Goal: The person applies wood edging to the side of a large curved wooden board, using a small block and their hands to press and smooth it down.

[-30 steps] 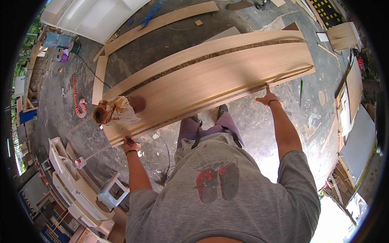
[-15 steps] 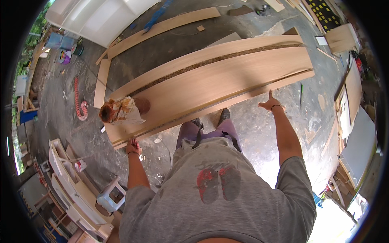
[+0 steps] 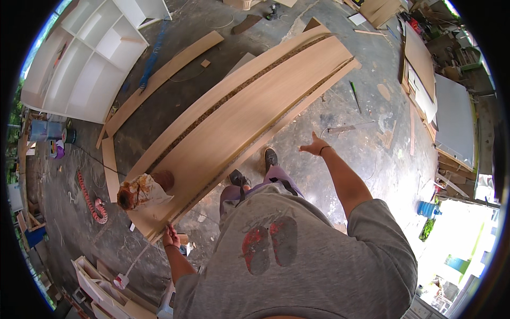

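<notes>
Long pale wooden boards (image 3: 255,98) lie slantwise in front of me, running from near left to far right. A rough dark brown strip (image 3: 223,101) shows between the far and middle boards. A narrow board (image 3: 297,118) lies along the near side. My left hand (image 3: 171,235) is at the near left corner, its fingers closed on the board's edge. On the boards' left end sits a rust-brown, crusted container (image 3: 142,192) with a whitish, stained covering. My right hand (image 3: 315,145) is apart from the boards in the air, fingers spread and holding nothing.
A white shelf unit (image 3: 90,58) lies at the far left, with long wood strips (image 3: 159,74) beside it. A coiled orange hose (image 3: 90,199) lies on the concrete floor at left. Panels (image 3: 454,119) lean at right. A white cabinet piece (image 3: 106,287) stands near left.
My view has turned to the right, so the boards now appear steeper. My right hand has come away from the near edge. My left hand has closed on the left corner.
</notes>
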The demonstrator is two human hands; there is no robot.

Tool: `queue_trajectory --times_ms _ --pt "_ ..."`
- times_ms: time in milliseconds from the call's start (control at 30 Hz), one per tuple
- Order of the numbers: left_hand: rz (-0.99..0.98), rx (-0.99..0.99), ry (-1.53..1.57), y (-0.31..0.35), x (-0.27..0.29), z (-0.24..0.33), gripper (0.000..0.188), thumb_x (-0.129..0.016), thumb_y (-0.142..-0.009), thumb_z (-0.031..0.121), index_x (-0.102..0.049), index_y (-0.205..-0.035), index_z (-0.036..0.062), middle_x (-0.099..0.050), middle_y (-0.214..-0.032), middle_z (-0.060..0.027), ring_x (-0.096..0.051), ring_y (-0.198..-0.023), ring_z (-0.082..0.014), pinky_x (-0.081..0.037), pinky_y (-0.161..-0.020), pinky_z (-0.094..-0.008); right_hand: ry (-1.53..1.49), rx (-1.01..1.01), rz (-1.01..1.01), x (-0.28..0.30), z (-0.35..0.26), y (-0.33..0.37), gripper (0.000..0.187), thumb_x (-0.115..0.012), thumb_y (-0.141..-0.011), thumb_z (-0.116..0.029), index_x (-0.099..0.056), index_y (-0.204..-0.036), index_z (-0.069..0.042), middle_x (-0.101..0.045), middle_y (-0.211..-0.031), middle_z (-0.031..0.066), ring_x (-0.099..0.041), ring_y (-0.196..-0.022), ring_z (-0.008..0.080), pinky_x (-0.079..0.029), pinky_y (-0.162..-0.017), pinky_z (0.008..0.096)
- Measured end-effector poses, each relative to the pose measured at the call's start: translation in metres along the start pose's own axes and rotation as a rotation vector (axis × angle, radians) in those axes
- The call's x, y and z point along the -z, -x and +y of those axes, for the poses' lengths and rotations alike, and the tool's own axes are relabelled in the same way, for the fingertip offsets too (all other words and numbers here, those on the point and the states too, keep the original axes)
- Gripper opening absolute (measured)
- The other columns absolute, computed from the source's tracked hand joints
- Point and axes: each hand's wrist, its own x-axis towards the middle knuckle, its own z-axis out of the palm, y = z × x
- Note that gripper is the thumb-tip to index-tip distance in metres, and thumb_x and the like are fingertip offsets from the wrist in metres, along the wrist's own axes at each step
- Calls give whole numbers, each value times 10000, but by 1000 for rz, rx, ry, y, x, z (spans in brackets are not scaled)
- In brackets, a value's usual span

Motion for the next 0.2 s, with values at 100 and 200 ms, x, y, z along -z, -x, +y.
queue_trajectory --times_ms 100,200 --pt "-20 14 -54 -6 3 4 179 -601 -954 352 -666 -1019 198 -701 -905 103 -605 -646 -25 -452 -467 -183 -61 -45 -22 -13 7 16 1316 -744 -612 -641 -76 -1506 57 -398 -1422 336 -421 -1338 390 -351 -1098 366" --pt "-28 9 -183 -16 13 11 208 -636 -925 386 -657 -1035 211 -695 -923 113 -608 -643 -17 -444 -454 -183 -60 -62 -34 -27 11 23 1309 -747 -616 -633 -79 -1508 54 -282 -1504 311 -328 -1399 382 -285 -1141 345"
